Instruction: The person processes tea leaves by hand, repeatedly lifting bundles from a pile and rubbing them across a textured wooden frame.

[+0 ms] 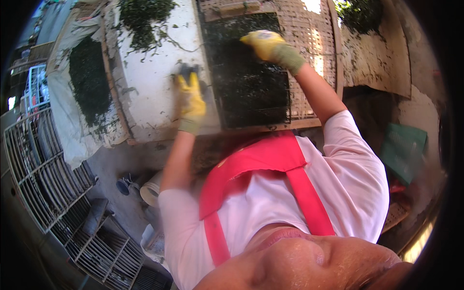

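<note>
My left hand [191,99], in a yellow glove with a greenish cuff, is over a pale board [159,90], its fingers spread at a small dark clump [188,69]. Blur hides whether it grips the clump. My right hand [266,45], gloved alike and also blurred, is above the right part of a dark rectangular layer [250,83] of what looks like wet leafy matter; its palm side is hidden. That layer lies beside the pale board, over a woven lattice panel [308,83]. A heap of dark green leafy strands [143,21] rests on the board's far part.
More dark leafy matter [90,79] lies on whitish sheeting at left. Another heap [362,16] sits at far right. Slatted metal racks [47,166] stand at lower left, near a pale bucket [150,192]. A green bag [403,152] is at right.
</note>
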`<act>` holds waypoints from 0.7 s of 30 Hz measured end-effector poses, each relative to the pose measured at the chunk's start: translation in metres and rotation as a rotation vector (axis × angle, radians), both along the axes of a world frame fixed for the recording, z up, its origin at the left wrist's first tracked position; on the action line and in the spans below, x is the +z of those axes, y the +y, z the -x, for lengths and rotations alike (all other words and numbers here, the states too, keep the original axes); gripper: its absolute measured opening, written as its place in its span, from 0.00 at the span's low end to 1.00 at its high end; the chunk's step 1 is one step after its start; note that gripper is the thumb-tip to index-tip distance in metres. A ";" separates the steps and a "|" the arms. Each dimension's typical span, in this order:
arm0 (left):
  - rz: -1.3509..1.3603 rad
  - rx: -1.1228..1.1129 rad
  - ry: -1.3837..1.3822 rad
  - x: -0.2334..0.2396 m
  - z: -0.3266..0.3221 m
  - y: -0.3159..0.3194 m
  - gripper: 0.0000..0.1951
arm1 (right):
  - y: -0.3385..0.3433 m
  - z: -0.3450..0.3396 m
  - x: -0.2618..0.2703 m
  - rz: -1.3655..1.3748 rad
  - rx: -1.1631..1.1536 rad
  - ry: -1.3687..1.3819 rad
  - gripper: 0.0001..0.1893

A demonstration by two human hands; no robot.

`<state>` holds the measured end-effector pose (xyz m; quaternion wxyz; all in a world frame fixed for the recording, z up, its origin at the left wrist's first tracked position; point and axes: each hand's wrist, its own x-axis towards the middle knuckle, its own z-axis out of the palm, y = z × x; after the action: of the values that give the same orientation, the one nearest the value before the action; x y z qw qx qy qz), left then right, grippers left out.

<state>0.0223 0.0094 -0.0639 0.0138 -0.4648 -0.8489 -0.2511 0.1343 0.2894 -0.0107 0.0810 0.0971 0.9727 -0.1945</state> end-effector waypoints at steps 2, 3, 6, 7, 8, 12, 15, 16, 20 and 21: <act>-0.122 0.060 0.102 0.001 0.013 0.011 0.27 | 0.016 -0.036 0.008 0.000 -0.126 -0.063 0.26; -0.134 0.065 0.105 0.013 0.015 0.025 0.28 | 0.017 -0.054 0.011 0.017 -0.173 0.005 0.26; 0.053 0.201 0.146 0.026 0.056 0.067 0.27 | 0.009 -0.067 0.011 0.042 -0.109 0.302 0.25; 0.290 0.305 0.177 0.032 0.072 0.078 0.27 | 0.003 -0.065 0.007 0.049 -0.051 0.415 0.25; 0.351 0.200 0.181 0.028 0.100 0.076 0.24 | -0.005 -0.060 0.007 0.136 -0.094 0.342 0.25; -0.028 -0.048 -0.573 -0.010 0.128 0.079 0.07 | -0.021 -0.059 -0.020 0.142 -0.185 0.398 0.28; -0.377 -0.085 -1.374 -0.004 0.074 0.109 0.08 | -0.013 -0.075 -0.023 0.254 -0.252 0.541 0.30; -0.473 -0.138 -1.418 -0.006 0.061 0.116 0.09 | -0.006 -0.078 -0.025 0.257 -0.253 0.578 0.30; 0.123 -0.426 0.030 0.010 0.040 0.114 0.17 | 0.004 -0.094 -0.015 0.207 -0.318 0.584 0.29; 0.409 -0.436 0.280 0.017 0.035 0.106 0.20 | 0.005 -0.095 -0.012 0.179 -0.332 0.571 0.29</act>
<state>-0.0131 0.1156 -0.0471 -0.0174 -0.6587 -0.7522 -0.0060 0.2291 0.2942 -0.0231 -0.2194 0.1883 0.9060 -0.3091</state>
